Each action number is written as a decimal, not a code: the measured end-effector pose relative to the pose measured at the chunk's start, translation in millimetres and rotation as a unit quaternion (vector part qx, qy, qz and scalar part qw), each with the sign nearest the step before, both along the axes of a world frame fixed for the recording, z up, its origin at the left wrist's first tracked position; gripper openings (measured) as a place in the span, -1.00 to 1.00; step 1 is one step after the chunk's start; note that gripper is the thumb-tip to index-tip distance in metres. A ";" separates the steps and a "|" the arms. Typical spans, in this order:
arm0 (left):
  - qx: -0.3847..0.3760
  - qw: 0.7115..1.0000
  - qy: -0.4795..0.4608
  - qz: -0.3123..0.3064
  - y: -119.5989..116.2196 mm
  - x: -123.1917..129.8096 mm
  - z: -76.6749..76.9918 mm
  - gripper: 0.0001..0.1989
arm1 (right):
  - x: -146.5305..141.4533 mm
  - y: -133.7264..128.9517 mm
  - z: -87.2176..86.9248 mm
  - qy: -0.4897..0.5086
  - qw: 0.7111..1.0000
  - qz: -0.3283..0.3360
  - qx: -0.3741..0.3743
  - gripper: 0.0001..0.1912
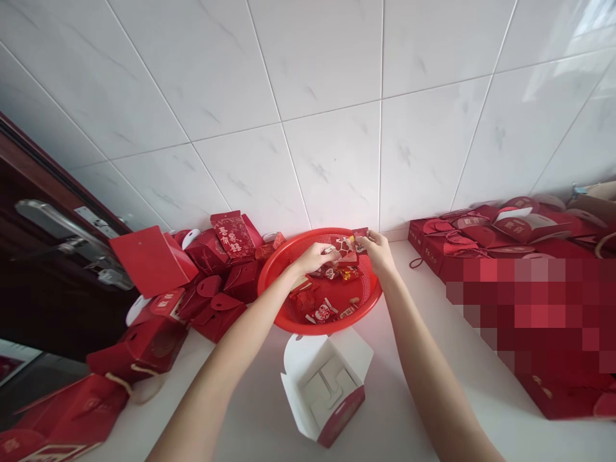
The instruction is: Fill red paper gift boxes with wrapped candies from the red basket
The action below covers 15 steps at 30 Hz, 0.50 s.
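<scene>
A red plastic basket (pixel 269 307) with pierced sides holds wrapped candies, among them a red-and-white one (pixel 323 312) near its front. Over the basket's far side, my left hand (pixel 312 258) is closed with its fingertips at a small whitish wrapped candy (pixel 330 250). My right hand (pixel 378 250) pinches a dark red candy packet (pixel 360 233) at the far right rim. Between the two hands lies a red-and-white packet (pixel 345 250); which hand touches it is unclear. Closer to me, an unlidded gift box (pixel 332 385) shows its white inside, with nothing in it.
Red gift boxes (pixel 231 237) are piled on the left, some with rope handles. More red boxes (pixel 481 224) fill a large red carton on the right, partly blurred out. White wall tiles (pixel 332 160) rise behind the basket. A dark door with a metal handle (pixel 62 224) stands at far left.
</scene>
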<state>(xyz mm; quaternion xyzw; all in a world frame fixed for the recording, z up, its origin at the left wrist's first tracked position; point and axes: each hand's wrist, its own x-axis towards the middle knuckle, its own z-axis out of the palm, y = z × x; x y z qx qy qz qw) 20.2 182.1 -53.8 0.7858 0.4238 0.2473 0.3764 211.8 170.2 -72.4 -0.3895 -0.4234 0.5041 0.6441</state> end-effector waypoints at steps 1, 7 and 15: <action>0.001 1.000 -0.010 0.004 -0.4 -0.5 1.4 -0.45 | -0.1 0.0 0.0 0.000 1.000 0.001 0.000 -0.81; 0.013 0.999 -0.011 0.029 0.1 -4.9 4.9 -0.43 | -1.7 0.9 -1.9 0.001 1.000 0.001 -0.002 -0.81; 0.017 0.987 0.135 0.085 5.6 -16.1 0.4 -0.67 | 0.2 0.9 -1.5 -0.004 1.000 0.008 0.000 -0.75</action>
